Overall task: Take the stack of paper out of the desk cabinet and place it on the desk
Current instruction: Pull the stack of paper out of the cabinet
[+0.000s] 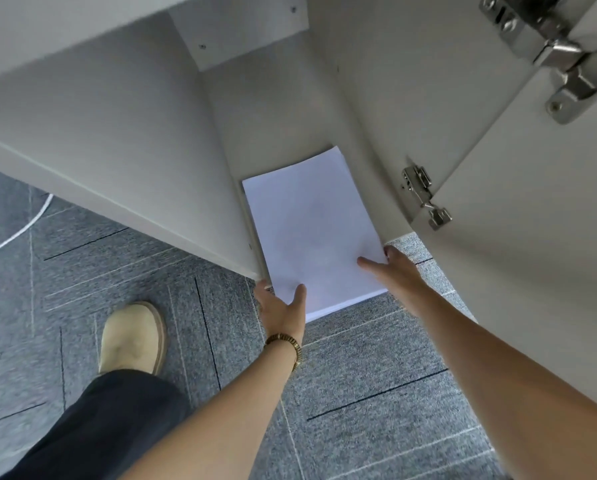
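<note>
Both hands gripping paper stack (311, 230) at near corners: left hand (281, 306) and right hand (396, 268), thumbs on top, fingers underneath. Stack half overhanging cabinet (283, 109) floor.

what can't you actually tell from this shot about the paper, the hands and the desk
Head view only:
- Underside of the paper stack and the fingers beneath it: hidden by the sheets; only the thumbs of the left hand and right hand lie on top.
- Stack thickness: only a thin near edge shows.
- Desk top: out of frame above the cabinet.
- Cabinet door: cut off by the right edge.
</note>
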A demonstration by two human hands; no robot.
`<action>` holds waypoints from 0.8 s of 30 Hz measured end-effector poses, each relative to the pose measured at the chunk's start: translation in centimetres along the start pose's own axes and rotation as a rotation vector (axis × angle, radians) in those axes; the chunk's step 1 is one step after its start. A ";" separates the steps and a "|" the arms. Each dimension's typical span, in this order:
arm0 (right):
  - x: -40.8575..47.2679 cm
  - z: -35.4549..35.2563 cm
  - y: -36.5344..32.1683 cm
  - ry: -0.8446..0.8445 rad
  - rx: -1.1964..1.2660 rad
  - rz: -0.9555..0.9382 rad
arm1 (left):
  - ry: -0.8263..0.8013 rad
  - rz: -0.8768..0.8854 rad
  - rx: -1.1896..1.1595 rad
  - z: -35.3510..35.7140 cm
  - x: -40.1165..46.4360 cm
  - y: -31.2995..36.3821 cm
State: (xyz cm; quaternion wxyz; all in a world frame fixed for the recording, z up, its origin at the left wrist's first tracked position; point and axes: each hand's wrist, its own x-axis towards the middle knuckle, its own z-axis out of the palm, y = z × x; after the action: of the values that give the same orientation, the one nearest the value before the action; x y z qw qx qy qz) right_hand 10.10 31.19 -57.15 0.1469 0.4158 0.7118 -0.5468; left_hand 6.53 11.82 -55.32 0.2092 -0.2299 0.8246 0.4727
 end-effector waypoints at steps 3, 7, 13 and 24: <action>0.9 0.2 0.2 -0.003 0.055 0.013 | 0.022 -0.019 -0.015 0.0 0.8 0.3; 0.8 0.0 -0.2 -0.085 0.105 0.012 | -0.075 -0.108 -0.114 -0.2 1.7 1.3; -1.3 -0.9 -1.7 -0.095 0.199 -0.076 | -0.207 -0.191 -0.219 -2.2 0.8 2.8; -16.4 -4.0 -2.7 -0.084 0.367 -0.021 | -0.422 -0.092 -0.098 -9.9 -9.6 5.4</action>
State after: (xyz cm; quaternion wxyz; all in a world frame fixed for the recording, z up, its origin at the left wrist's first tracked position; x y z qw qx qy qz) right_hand 19.00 27.55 -43.08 0.0922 0.4048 0.5976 -0.6859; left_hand 9.91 7.37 -41.58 0.3870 -0.1730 0.7274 0.5397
